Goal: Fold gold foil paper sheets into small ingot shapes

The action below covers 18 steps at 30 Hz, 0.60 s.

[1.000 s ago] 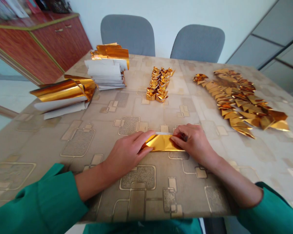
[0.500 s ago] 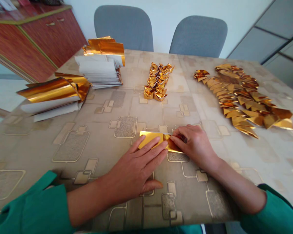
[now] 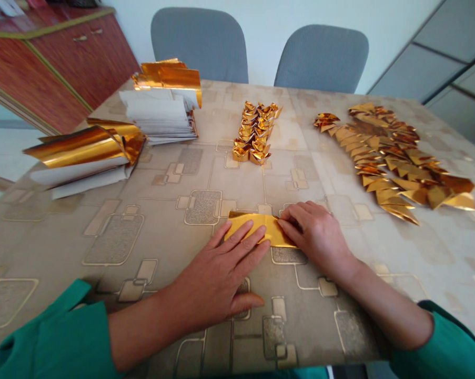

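A folded strip of gold foil paper (image 3: pixel 256 228) lies on the patterned tabletop in front of me. My left hand (image 3: pixel 221 268) rests flat across its left half with the fingers spread. My right hand (image 3: pixel 314 234) is on the strip's right end, fingers together and pressing on the fold. The foil's underside is hidden by the table contact and my fingers. Green sleeves cover both forearms near the bottom corners.
Beyond my hands stand a row of folded gold ingot shapes (image 3: pixel 253 131) and a long spread of gold triangular pieces (image 3: pixel 387 158). Two stacks of gold-and-white sheets (image 3: pixel 162 105) (image 3: pixel 83 155) lie at the left on the table (image 3: pixel 63 247). Grey chairs (image 3: pixel 198 45) stand behind.
My left hand has moved from the strip's left end onto its top, fingers spread flat. The right hand stays at the right end. The view has shifted slightly.
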Available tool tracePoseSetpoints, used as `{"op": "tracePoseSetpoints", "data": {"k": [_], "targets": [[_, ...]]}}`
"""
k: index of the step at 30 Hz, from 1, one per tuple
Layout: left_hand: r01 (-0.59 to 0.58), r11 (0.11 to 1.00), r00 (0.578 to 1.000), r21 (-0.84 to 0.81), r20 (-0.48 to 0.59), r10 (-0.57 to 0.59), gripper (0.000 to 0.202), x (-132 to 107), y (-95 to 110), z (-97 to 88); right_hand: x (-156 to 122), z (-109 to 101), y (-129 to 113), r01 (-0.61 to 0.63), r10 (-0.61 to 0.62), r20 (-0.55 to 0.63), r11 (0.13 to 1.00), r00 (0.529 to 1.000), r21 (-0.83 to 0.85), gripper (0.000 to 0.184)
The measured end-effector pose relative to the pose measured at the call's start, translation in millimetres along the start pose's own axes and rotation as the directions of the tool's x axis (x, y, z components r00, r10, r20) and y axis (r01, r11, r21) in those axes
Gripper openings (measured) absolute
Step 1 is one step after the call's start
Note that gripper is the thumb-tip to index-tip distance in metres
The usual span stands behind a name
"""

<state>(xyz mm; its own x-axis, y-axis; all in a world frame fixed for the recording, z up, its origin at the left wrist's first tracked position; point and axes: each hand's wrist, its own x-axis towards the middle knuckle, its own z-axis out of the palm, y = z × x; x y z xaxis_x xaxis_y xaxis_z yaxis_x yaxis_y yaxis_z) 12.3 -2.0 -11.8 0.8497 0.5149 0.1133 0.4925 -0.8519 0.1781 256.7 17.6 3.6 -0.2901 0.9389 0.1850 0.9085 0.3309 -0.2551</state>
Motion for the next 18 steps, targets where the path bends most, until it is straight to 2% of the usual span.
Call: {"op": "tracePoseSetpoints", "data": {"k": [12,15,18], "targets": [[0.01,0.999,1.0,-0.053,-0.002,-0.01,0.077,3,-1,-1.5,1,1,5,-0.043,0.045,-0.019,0.995,0.999,0.094,0.008],[0.008,0.999,1.0,-0.047,-0.006,-0.008,0.076,4,-1,-1.7,0,-8,3,0.01,-0.001,-0.116,0.997,0.993,0.077,0.013],[0.001,0.999,1.0,-0.035,-0.006,-0.001,0.074,4,-2,-1.6,-8,-18,-12,0.112,-0.109,-0.21,0.994,0.972,0.003,0.02]]}}
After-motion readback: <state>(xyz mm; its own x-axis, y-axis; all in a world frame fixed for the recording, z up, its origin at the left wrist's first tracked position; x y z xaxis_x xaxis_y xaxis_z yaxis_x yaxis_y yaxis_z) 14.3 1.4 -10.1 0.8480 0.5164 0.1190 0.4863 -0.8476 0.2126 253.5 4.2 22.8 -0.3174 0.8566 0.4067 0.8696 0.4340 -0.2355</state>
